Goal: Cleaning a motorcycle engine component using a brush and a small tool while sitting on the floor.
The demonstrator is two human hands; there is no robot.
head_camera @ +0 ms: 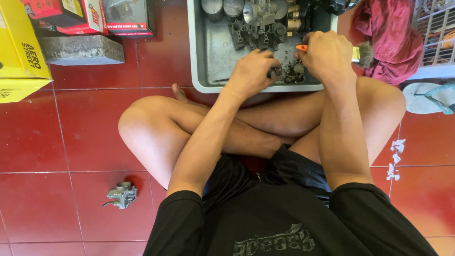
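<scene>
I sit cross-legged on a red tile floor with a grey metal tray (211, 57) in front of my knees. My left hand (252, 71) is closed on a small dark metal part (275, 72) just above the tray's dirty bottom. My right hand (326, 54) grips an orange-handled tool (301, 48) beside that part; its tip is hidden behind the hands. At the far end of the tray lie carburetor bodies (258, 21) and several small metal parts.
A lone carburetor (122, 194) lies on the tiles at my left. Cardboard boxes (19, 52) and a grey stone block (83, 49) stand at far left. A red cloth (393, 38), a brush (364, 53) and a sandal (426, 97) lie at right.
</scene>
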